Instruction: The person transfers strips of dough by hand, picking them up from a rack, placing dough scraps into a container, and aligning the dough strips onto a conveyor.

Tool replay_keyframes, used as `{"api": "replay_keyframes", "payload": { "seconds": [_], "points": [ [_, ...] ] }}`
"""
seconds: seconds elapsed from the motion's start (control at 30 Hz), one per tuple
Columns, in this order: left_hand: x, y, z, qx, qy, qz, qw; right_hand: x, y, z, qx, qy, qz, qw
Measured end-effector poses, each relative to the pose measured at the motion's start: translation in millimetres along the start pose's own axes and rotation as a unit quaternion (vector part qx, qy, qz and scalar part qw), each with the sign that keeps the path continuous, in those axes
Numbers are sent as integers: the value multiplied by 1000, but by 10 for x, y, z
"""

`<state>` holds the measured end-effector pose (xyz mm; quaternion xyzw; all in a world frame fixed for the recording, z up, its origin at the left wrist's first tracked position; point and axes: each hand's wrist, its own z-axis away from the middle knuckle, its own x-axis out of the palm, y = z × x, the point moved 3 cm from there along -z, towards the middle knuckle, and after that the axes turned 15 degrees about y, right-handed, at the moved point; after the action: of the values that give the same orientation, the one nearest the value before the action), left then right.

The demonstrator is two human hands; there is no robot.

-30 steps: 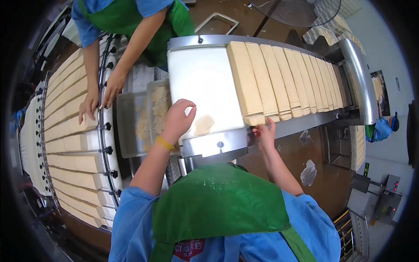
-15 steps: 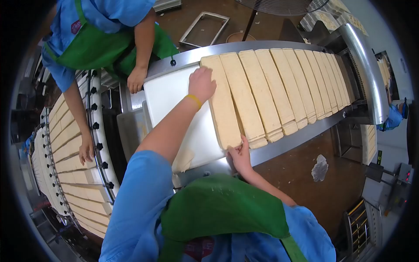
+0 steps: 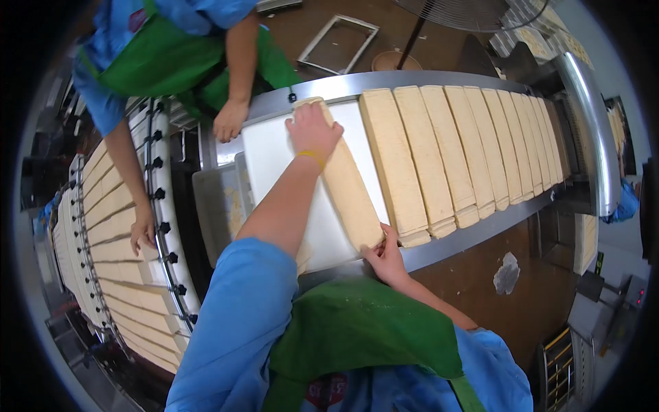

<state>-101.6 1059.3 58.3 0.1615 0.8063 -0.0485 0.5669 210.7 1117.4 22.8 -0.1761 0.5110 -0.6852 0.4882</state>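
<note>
A long pale slab lies at a slant over the white belt, apart from the row of similar slabs on its right. My left hand, with a yellow band at the wrist, is wrapped over the slab's far end. At the near end, the fingers of my right hand pinch its corner. White belt surface shows on both sides of this slab. A small pale scrap is at the belt's near edge, partly hidden by my left arm.
A co-worker in a green apron stands at the upper left, one hand by the belt, the other over a second conveyor of slabs. A grey bin sits between conveyors. A metal hood spans the right end.
Both hands still hold the slab, which has come away leftward from the row, opening a strip of white belt between them. The whole view has shifted slightly.
</note>
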Motion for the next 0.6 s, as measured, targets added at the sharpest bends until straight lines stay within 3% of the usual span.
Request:
{"api": "replay_keyframes", "payload": {
  "seconds": [0.13,0.23,0.33,0.4,0.5,0.6],
  "points": [
    [-566,-940,232,-127,8,-67,990,97,-312,-123,-89,-70,119,986],
    [-1039,-1555,593,-234,-42,-62,969,115,-576,-233,-151,-131,185,962],
    [-1075,-1994,1125,-169,38,31,984,141,-576,-265,-192,-158,299,921],
    [-952,-2117,1438,-194,81,106,972,192,-601,-260,-231,-131,335,904],
    [-1048,-2158,1724,-320,80,275,903,251,-550,-265,-289,-103,300,903],
    [-1296,-2360,1888,-352,133,295,878,411,-726,-123,-325,-96,274,900]
  ]
}}
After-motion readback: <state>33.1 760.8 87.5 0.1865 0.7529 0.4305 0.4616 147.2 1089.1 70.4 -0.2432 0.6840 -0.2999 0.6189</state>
